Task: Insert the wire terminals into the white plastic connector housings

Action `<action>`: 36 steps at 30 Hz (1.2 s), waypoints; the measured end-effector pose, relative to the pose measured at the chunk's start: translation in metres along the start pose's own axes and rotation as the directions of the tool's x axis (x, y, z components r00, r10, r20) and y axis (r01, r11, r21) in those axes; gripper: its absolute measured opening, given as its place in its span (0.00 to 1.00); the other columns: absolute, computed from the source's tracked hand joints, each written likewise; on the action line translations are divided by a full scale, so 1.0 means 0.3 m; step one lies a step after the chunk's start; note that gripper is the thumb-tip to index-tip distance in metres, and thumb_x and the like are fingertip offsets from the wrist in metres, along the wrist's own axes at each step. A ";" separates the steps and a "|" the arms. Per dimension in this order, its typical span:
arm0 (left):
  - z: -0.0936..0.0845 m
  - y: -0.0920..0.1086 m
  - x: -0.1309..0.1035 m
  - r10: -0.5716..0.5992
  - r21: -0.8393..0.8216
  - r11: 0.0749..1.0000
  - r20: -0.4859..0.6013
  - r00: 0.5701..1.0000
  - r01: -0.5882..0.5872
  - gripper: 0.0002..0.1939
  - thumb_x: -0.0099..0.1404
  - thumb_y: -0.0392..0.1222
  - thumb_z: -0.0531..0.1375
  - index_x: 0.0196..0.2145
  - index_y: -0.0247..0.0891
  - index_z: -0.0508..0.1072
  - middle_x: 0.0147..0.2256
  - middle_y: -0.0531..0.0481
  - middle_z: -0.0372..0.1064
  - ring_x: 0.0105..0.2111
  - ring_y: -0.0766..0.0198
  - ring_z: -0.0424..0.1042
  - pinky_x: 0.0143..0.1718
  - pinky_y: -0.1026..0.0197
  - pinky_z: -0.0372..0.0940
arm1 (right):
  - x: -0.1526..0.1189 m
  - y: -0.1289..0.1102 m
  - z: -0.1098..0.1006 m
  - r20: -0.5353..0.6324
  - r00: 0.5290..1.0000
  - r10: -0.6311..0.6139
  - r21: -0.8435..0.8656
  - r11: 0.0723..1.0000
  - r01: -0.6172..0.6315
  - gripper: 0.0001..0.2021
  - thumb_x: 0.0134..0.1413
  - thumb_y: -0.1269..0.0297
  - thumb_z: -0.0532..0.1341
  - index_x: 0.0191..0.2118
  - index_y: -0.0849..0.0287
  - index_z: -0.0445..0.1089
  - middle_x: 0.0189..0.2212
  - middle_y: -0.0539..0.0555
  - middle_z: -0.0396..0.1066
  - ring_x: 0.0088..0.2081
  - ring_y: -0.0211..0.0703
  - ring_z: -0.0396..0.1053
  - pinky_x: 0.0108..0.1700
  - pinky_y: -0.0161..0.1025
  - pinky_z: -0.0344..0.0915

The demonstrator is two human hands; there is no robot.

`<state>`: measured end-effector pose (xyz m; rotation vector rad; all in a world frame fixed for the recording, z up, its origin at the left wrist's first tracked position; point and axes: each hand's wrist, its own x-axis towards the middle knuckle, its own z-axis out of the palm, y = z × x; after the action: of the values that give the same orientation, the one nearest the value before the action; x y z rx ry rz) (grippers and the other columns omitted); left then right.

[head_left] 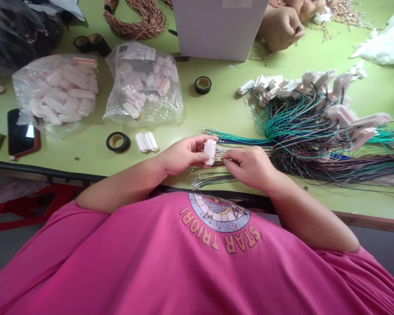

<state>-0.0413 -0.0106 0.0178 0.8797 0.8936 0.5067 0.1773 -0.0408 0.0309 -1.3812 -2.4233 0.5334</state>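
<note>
Between the thumb and fingers of my left hand (186,155) is a white plastic connector housing (210,152), held upright near the table's front edge. My right hand (249,166) is just right of it, thumb and forefinger pinched on a thin wire (220,154) at the housing's side. Whether the wire's end sits inside the housing I cannot tell. Around both hands lie loose wires with metal tips, a green and blue bundle (236,138) behind and a dark bundle (213,178) in front. Two more white housings (146,142) lie left of my left hand.
Finished-looking harnesses with white connectors (282,87) pile up at right. Two plastic bags of housings (64,89) stand at left, near a phone (22,133). Black tape rolls (118,142) lie about. A grey box (219,30) stands at the back, beside another person's hand (282,28).
</note>
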 end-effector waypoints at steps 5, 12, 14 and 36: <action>0.008 0.002 -0.003 -0.047 -0.005 0.999 0.021 0.999 0.047 0.32 0.58 0.32 0.66 0.60 0.38 0.67 0.43 0.43 0.76 0.39 0.62 0.76 0.41 0.59 0.71 | -0.005 -0.005 -0.001 -0.009 0.999 0.033 0.001 0.999 -0.033 0.14 0.55 0.65 0.53 0.30 0.60 0.77 0.24 0.53 0.74 0.24 0.37 0.64 0.29 0.35 0.51; 0.013 -0.006 0.004 -0.021 0.043 0.999 0.025 0.999 0.020 0.33 0.58 0.33 0.66 0.61 0.37 0.66 0.43 0.43 0.75 0.39 0.63 0.75 0.39 0.61 0.70 | -0.008 -0.016 -0.001 0.045 0.999 0.021 -0.051 0.999 -0.018 0.15 0.57 0.65 0.52 0.28 0.61 0.74 0.23 0.54 0.72 0.24 0.36 0.60 0.29 0.37 0.47; 0.016 -0.009 0.006 0.012 0.098 0.995 0.004 1.000 -0.012 0.32 0.57 0.34 0.67 0.59 0.36 0.67 0.41 0.45 0.74 0.38 0.64 0.74 0.38 0.61 0.70 | -0.006 -0.015 0.003 0.044 0.999 0.031 -0.048 0.998 -0.029 0.15 0.57 0.66 0.52 0.27 0.61 0.74 0.22 0.54 0.72 0.23 0.36 0.59 0.29 0.37 0.47; -0.011 0.045 -0.019 0.158 0.320 0.935 0.020 0.987 -0.156 0.26 0.49 0.34 0.69 0.48 0.35 0.74 0.33 0.51 0.71 0.32 0.68 0.70 0.35 0.62 0.70 | 0.048 0.088 -0.015 0.206 0.973 -0.101 0.017 0.995 0.100 0.10 0.55 0.67 0.58 0.34 0.59 0.78 0.34 0.55 0.76 0.36 0.41 0.69 0.38 0.37 0.58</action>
<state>-0.0476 -0.0057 0.0304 1.2552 0.9307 0.5091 0.1919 -0.0152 0.0238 -1.2474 -2.6352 0.6890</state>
